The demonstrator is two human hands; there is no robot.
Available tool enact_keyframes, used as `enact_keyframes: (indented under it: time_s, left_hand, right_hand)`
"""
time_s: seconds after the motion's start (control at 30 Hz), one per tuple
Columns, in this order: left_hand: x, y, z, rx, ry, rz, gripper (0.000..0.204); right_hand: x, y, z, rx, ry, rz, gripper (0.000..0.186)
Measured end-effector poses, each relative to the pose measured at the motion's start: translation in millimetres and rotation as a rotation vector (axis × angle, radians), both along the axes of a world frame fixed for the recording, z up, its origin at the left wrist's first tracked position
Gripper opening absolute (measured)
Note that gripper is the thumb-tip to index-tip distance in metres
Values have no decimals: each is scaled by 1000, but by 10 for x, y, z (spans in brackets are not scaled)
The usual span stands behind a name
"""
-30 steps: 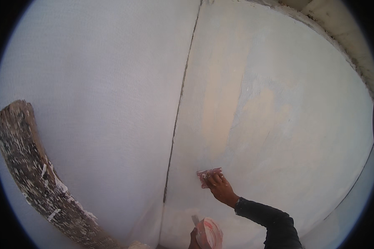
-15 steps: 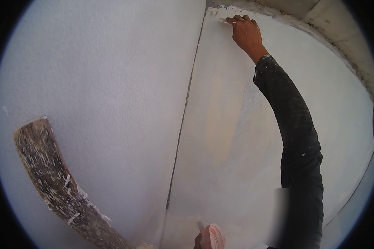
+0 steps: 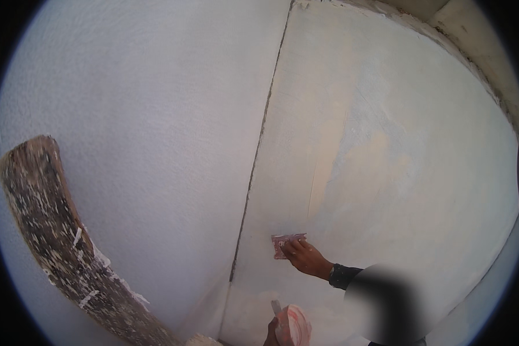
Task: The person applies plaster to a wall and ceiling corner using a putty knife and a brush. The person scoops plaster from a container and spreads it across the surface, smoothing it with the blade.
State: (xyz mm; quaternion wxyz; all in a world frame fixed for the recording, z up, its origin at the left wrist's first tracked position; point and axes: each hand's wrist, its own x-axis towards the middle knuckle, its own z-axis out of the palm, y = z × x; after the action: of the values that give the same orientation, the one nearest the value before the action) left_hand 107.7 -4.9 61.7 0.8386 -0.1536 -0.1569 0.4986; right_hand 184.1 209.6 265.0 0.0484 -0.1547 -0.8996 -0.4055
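Observation:
My right hand (image 3: 307,259) reaches in from the right in a dark sleeve, its fingers wrapped on a flat reddish putty spreader (image 3: 279,247) smeared with white. The spreader's flat blade lies against the pale wall panel (image 3: 444,144), right of a dark vertical gap. Low in the picture, my left hand (image 3: 270,335) shows only in part, closed round a pink tub (image 3: 299,324) with white residue on its rim. A narrow flat grey tool (image 3: 275,306) sticks up beside the tub; its lower end is hidden.
A rough, paint-spattered wooden plank (image 3: 46,207) slants along the lower left. The dark gap (image 3: 254,173) parts the bluish-white left wall (image 3: 155,115) from the right panel. Rough, bare masonry (image 3: 478,52) borders the panel's upper right. A blurred patch covers part of my right arm.
My right hand has swept down the panel from near its top edge to the lower middle with the spreader. The left hand and tub stay low, nearly in place. The view has shifted slightly.

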Motion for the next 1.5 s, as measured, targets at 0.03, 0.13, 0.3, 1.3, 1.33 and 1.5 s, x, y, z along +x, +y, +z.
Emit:
enact_keyframes:
  time_s: [0.03, 0.13, 0.3, 1.3, 1.33, 1.5]
  left_hand:
    - [-12, -35, 81, -77, 16, -26, 63]
    - [81, 4, 42, -33, 48, 64, 61]
    - [209, 206, -400, 27, 70, 237, 66]
    - [20, -108, 255, -33, 476, 66, 59]
    - [18, -88, 217, -21, 487, 95, 58]
    - [66, -170, 258, 62, 492, 287, 57]
  right_hand:
    - [144, -64, -225, -68, -44, 6, 48]
    - [107, -242, 79, -214, 39, -33, 48]
    - [-442, -276, 2658, 234, 393, 95, 44]
    - [839, -459, -448, -276, 153, -128, 57]
    - [761, -486, -61, -309, 172, -133, 57]
    - [304, -294, 2936, 275, 492, 142, 50]
